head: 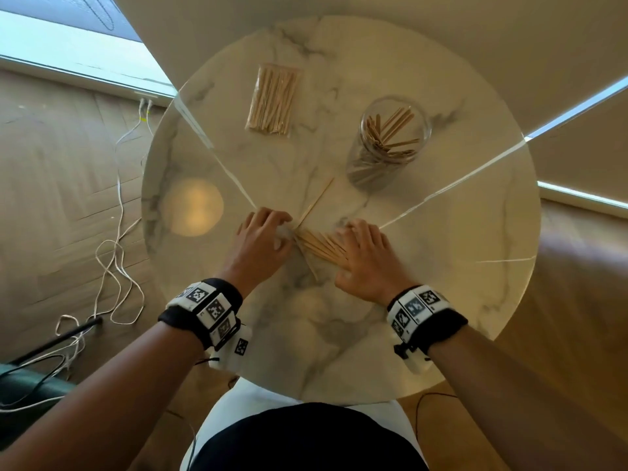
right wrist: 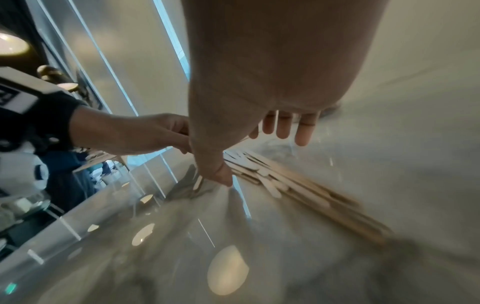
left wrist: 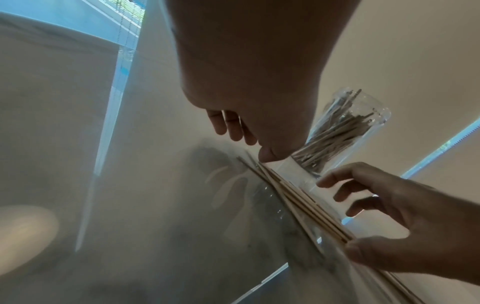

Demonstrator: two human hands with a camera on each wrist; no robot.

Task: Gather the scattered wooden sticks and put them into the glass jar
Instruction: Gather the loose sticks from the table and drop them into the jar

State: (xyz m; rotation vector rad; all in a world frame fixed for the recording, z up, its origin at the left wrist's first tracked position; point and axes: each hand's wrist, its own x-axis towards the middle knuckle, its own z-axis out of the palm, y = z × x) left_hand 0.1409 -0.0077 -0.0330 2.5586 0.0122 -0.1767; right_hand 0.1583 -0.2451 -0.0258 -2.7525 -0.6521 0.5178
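A loose pile of flat wooden sticks (head: 321,248) lies on the round marble table (head: 441,287), just in front of me. My left hand (head: 263,237) is at the pile's left end, and in the left wrist view its thumb tip touches the stick ends (left wrist: 306,201). My right hand (head: 362,251) lies over the pile's right end with fingers spread and fairly straight (right wrist: 285,127), thumb tip down on the table. Neither hand grips a stick. One or two sticks (head: 316,202) point away towards the glass jar (head: 387,141), which stands upright at the back right holding several sticks.
A clear packet of more sticks (head: 273,98) lies at the back, left of the jar. White cables (head: 115,253) trail over the wooden floor left of the table. A window blind hangs behind the table.
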